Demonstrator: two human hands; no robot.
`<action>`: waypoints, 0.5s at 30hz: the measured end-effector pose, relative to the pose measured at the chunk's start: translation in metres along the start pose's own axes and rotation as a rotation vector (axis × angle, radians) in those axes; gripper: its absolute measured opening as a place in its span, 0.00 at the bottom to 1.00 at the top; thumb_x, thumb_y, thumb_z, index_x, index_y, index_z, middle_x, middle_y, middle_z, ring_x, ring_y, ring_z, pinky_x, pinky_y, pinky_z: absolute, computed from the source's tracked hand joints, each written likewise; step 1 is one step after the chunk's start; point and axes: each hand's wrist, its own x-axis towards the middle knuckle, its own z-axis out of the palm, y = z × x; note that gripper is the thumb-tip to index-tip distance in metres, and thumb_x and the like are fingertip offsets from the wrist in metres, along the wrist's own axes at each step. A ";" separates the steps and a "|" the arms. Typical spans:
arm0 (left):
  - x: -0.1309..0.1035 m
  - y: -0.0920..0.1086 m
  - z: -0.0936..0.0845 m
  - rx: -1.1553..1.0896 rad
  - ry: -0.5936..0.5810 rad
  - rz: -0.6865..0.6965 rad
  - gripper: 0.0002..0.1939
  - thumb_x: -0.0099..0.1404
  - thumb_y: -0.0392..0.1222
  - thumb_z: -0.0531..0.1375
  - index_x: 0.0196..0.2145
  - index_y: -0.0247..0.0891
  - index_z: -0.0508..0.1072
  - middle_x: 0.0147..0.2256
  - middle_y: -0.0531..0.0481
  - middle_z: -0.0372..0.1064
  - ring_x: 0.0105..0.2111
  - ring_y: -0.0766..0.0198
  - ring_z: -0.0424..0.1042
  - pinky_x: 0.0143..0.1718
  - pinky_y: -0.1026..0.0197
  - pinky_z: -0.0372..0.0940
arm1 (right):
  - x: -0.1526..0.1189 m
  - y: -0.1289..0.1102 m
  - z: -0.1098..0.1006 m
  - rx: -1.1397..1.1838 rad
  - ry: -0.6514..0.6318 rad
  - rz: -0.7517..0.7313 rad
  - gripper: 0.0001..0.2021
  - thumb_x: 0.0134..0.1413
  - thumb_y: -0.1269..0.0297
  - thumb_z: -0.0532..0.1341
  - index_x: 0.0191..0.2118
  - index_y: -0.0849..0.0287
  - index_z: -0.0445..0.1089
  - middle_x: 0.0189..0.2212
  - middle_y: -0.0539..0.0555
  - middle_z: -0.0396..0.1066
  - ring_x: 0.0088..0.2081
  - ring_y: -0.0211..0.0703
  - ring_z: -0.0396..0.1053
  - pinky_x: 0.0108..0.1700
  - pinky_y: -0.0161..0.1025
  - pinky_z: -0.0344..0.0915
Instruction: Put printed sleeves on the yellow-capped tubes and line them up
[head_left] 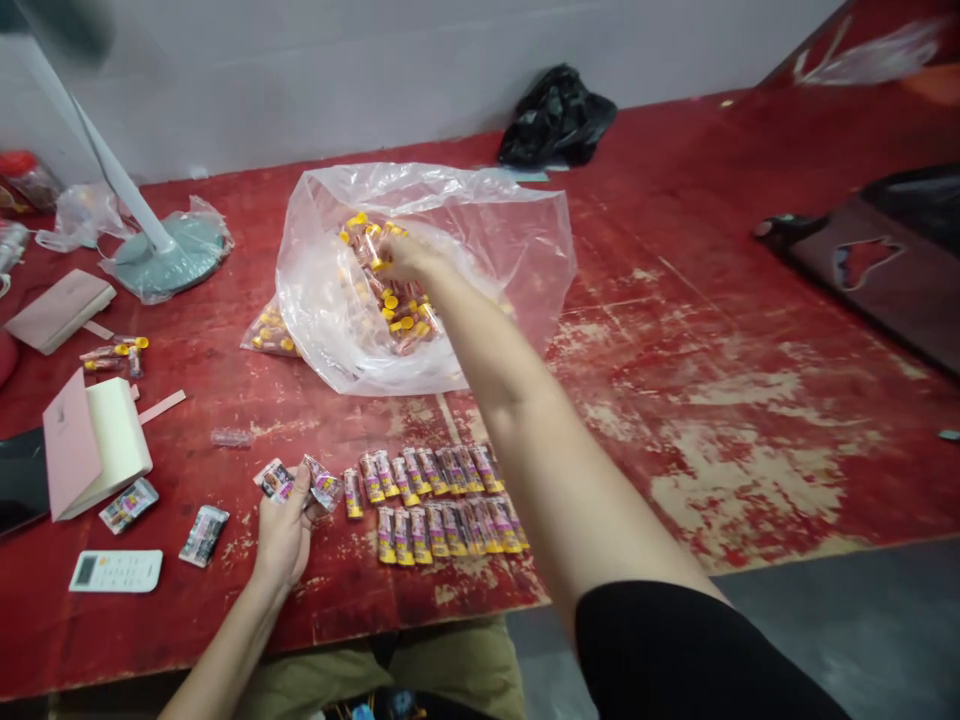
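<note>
My right hand (405, 258) reaches into a large clear plastic bag (517, 240) among many yellow-capped tubes (401, 305); its fingertips are partly hidden there. Lower left, my left hand (285, 530) pinches a small printed packet (322, 484), and another printed packet (274, 480) shows at its thumb side. Just right of that hand, small tubes with yellow ends (439, 530) lie side by side in two rows on the red table (600, 420). My right forearm covers the right end of the rows.
A lamp base (169, 255), pink notebooks (71, 440), a white remote (116, 571), two loose packets (203, 535) and a few tubes (135, 360) are at the left. A black plastic bag (559, 120) lies by the wall. At the right is a dark case (892, 270).
</note>
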 end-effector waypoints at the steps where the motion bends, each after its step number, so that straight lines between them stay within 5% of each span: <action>1: 0.002 0.002 0.000 -0.001 0.005 -0.003 0.28 0.37 0.49 0.78 0.30 0.32 0.73 0.26 0.54 0.71 0.25 0.72 0.71 0.25 0.71 0.67 | -0.003 0.006 -0.003 0.011 0.005 0.000 0.08 0.48 0.65 0.67 0.36 0.59 0.72 0.37 0.56 0.75 0.43 0.49 0.71 0.51 0.48 0.68; 5: 0.012 0.006 0.002 -0.035 0.001 0.006 0.27 0.37 0.48 0.79 0.29 0.33 0.72 0.27 0.55 0.72 0.25 0.72 0.71 0.26 0.70 0.68 | -0.021 0.029 -0.029 0.226 0.174 0.005 0.12 0.60 0.60 0.61 0.47 0.59 0.69 0.43 0.57 0.74 0.42 0.43 0.71 0.46 0.42 0.71; 9: 0.014 0.004 0.012 -0.079 -0.001 -0.001 0.27 0.37 0.46 0.79 0.30 0.33 0.72 0.28 0.54 0.74 0.26 0.70 0.73 0.29 0.69 0.70 | -0.059 0.031 -0.053 0.522 0.272 0.013 0.15 0.58 0.54 0.65 0.44 0.58 0.70 0.37 0.56 0.75 0.37 0.42 0.73 0.41 0.42 0.73; 12: 0.008 0.006 0.022 -0.144 -0.018 0.006 0.28 0.38 0.46 0.78 0.32 0.34 0.72 0.28 0.54 0.74 0.27 0.70 0.74 0.30 0.69 0.70 | -0.124 0.006 -0.053 0.744 0.226 -0.038 0.16 0.54 0.52 0.69 0.40 0.57 0.71 0.33 0.53 0.74 0.33 0.39 0.73 0.39 0.39 0.74; 15: -0.001 0.010 0.030 -0.188 -0.064 0.018 0.27 0.41 0.48 0.78 0.33 0.35 0.71 0.28 0.55 0.74 0.26 0.70 0.74 0.27 0.70 0.68 | -0.220 -0.036 -0.049 1.004 0.164 -0.096 0.16 0.51 0.53 0.71 0.42 0.54 0.72 0.32 0.49 0.74 0.31 0.36 0.73 0.38 0.37 0.75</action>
